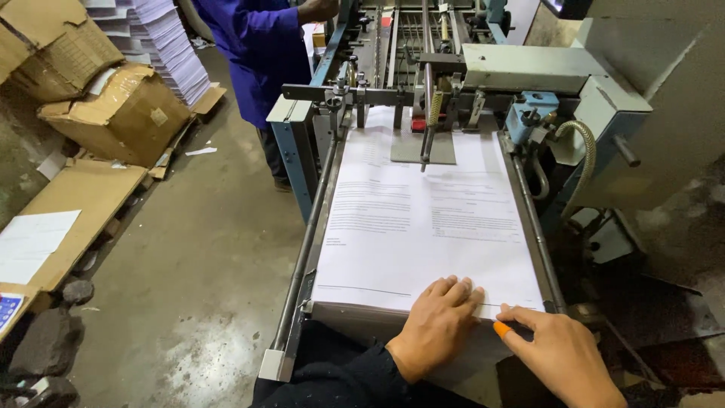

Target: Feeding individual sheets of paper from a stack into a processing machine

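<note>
Head view looks down on a folding machine (604, 98) whose feed table carries a printed paper stack (423, 219) between side rails; bare concrete floor (204, 287) lies open to the left; left hand (436, 325) lies flat, fingers together, on the stack's near edge; right hand (563, 355) touches the near right corner, fingers loosely spread, an orange cap (502, 329) on one fingertip.
</note>
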